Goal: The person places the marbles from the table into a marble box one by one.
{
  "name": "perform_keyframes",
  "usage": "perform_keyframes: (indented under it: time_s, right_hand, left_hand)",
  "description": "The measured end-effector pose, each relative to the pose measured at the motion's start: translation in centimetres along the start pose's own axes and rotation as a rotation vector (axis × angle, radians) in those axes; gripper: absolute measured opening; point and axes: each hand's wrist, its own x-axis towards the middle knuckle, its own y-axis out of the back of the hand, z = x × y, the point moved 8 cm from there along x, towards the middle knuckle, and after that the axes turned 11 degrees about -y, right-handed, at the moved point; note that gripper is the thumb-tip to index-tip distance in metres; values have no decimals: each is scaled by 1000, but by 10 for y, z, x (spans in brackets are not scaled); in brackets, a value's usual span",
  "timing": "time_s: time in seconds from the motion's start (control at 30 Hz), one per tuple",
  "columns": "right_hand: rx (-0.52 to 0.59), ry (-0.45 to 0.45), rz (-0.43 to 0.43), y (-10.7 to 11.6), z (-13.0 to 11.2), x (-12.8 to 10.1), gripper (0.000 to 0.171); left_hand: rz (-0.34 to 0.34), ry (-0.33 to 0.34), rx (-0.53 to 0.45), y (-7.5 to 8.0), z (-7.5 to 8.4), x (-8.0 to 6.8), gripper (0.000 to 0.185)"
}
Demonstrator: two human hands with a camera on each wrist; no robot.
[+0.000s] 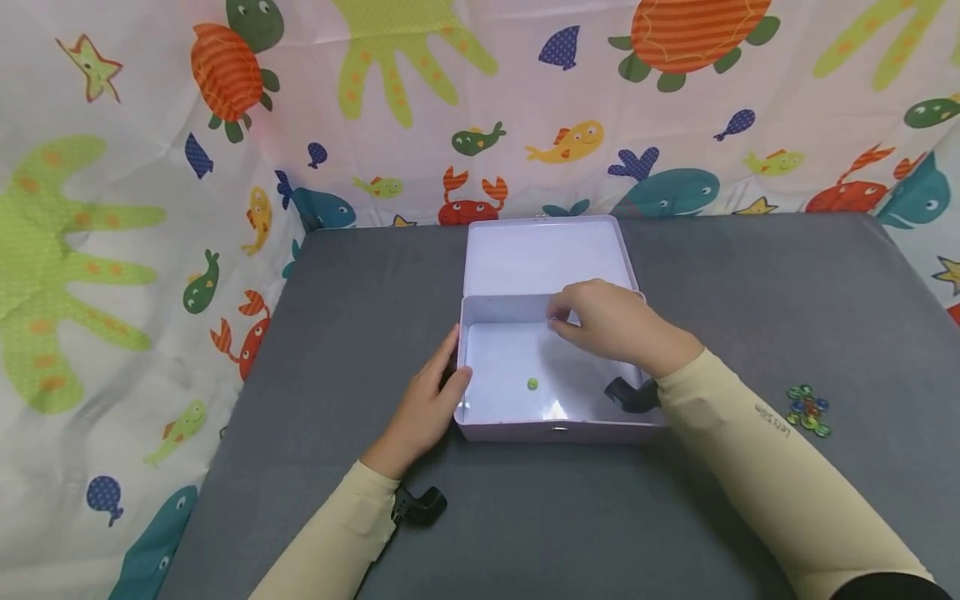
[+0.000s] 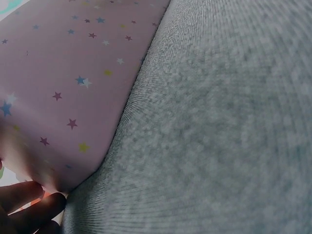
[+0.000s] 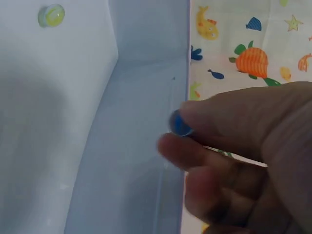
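A shallow tin box (image 1: 501, 433), pale lilac inside with a pink star-patterned outer wall (image 2: 58, 73), sits with its hinged lid (image 1: 546, 254) raised at the back. My left hand (image 1: 423, 408) holds its left side, thumb at the rim and fingers along the outer wall. Over the back right part of the box, my right hand (image 1: 611, 325) pinches a small blue glass gem (image 3: 180, 123) between thumb and fingertip. One yellow-green glass gem (image 1: 532, 384) lies on the box floor.
A small cluster of green, blue and reddish glass gems (image 1: 808, 410) lies on the grey cloth (image 1: 352, 333) to the right of the box. Behind the table and at its left hangs a white curtain (image 1: 420, 150) printed with sea animals.
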Motion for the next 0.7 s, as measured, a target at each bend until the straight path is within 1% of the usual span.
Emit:
perform_keyframes:
  time_s: [0.1, 0.33, 0.57, 0.7]
  right_hand:
    - [-13, 38, -64, -7, -1, 3, 13]
    - [-56, 43, -187, -21, 2, 9, 15]
    - [-92, 50, -240, -30, 4, 12, 10]
    - [-99, 46, -255, -34, 7, 12, 13]
  left_hand:
    - [0, -1, 6, 0, -1, 1, 66]
    - [-3, -2, 17, 0, -3, 0, 67]
    - [-7, 8, 17, 1, -4, 0, 65]
    - [-12, 12, 22, 1, -3, 0, 65]
